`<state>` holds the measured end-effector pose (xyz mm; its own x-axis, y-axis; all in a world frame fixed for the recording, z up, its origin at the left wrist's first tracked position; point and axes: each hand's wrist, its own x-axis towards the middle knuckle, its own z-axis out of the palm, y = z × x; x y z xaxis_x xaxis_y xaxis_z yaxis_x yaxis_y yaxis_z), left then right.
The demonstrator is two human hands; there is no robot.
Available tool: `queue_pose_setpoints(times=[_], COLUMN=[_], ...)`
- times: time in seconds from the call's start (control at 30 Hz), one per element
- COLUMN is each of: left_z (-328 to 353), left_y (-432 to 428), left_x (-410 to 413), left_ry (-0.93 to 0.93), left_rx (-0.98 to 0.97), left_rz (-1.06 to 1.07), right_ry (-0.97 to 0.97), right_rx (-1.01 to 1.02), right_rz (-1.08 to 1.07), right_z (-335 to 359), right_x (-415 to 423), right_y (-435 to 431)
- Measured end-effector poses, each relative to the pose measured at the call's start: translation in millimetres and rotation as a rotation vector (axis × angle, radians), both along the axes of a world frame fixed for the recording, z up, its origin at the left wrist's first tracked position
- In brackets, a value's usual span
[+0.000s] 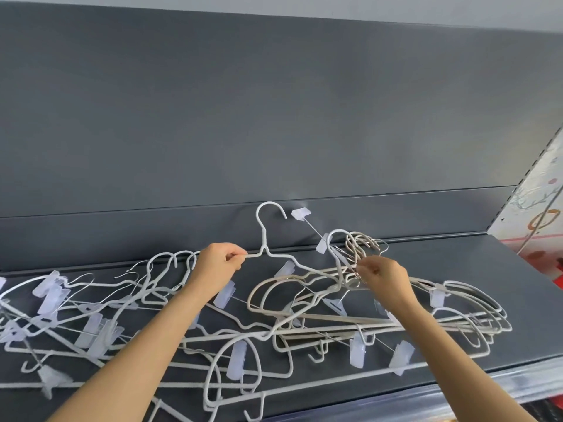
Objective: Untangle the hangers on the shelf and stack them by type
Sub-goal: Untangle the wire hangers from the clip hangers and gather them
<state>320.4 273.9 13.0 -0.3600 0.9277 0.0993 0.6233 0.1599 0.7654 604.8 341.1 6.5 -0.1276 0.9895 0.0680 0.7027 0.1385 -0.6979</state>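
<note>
Nearest us, along the front edge of the shelf [487,269], the hangers [213,339] lie crossed over one another, so little looks sorted yet. To the left sits a knot of clip hangers [91,327]; to the right the cream hangers [320,317] are already nested together.

Our left hand [221,263] pinches the shoulder of a white hanger [263,239], tilted up with its hook toward the back. Its far shoulder runs down into the cream pile. Our right hand [384,277] pinches a thin wire [350,263] beside the cream hooks; we cannot tell which hanger it belongs to.

We judge the step to be freeing the white hanger. We should hold the snagged wire steady with the right hand and slide the white hanger out sideways along its own line. Yanking it upward could drag the clips and scatter the nested pile. If it binds, we turn it slightly and try again.

Behind everything stands the grey back panel [274,117].
</note>
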Motion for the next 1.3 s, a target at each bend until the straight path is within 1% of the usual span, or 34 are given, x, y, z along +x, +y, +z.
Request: queue_pose_setpoints(times=[0.1, 0.13, 0.17, 0.23, 0.3, 0.37, 0.43, 0.5, 0.57, 0.63, 0.67, 0.77, 0.83, 0.9, 0.93, 1.0, 1.1, 1.17, 1.23, 1.3], left_z=[1, 2, 3, 5, 8, 10, 13, 14, 14, 13, 13, 10, 8, 5, 5, 6, 7, 6, 5, 4], left_y=[-1, -2, -2, -3, -3, -4, -5, -5, -6, -6, -6, -9, -10, -11, -11, -11, -8, -7, -6, -5], left_x=[3, 4, 5, 10, 15, 19, 21, 22, 24, 29, 32, 46, 52, 57, 58, 60, 62, 63, 66, 68], left_ry=[0.013, 0.022, 0.027, 0.029, 0.030, 0.040, 0.042, 0.041, 0.043, 0.049, 0.052, 0.108, 0.185, 0.254, 0.260, 0.226, 0.179, 0.169, 0.165, 0.158], left_rx=[-0.010, -0.013, -0.014, -0.001, 0.018, 0.023, 0.022, 0.008, -0.011, -0.030, -0.054, -0.186, -0.221, -0.210, -0.193, -0.159, -0.148, -0.146, -0.131, -0.121], left_rz=[-0.003, -0.003, -0.001, 0.001, -0.004, -0.012, -0.017, -0.039, -0.075, -0.127, -0.166, -0.274, -0.296, -0.281, -0.271, -0.264, -0.260, -0.245, -0.232, -0.215], right_ry=[-0.060, -0.107, -0.194, -0.407, -0.458, -0.420, -0.394, -0.361, -0.311, -0.192, -0.122, -0.017, -0.006, -0.018, -0.022, -0.017, -0.008, -0.037, -0.058, -0.097], right_rx=[0.011, 0.008, 0.028, 0.123, 0.252, 0.364, 0.435, 0.441, 0.355, 0.229, 0.203, 0.140, 0.105, 0.098, 0.096, 0.116, 0.137, 0.088, 0.029, 0.001], right_rz=[0.100, 0.142, 0.181, 0.234, 0.237, 0.192, 0.179, 0.232, 0.282, 0.277, 0.258, 0.208, 0.187, 0.196, 0.206, 0.190, 0.037, -0.044, -0.062, -0.028], right_z=[-3, -5, -7, -12, -16, -20, -20, -10, 1, 8, 10, 12, 11, 11, 12, 17, 24, 23, 20, 13], right_x=[14, 18, 22, 24, 20, 15, 11, 2, -8, -19, -24, -31, -29, -27, -26, -18, 14, 44, 68, 82], right_y=[-8, -10, -11, -14, -16, -17, -17, -19, -20, -21, -22, -21, -20, -22, -24, -24, -17, -11, -13, -18])
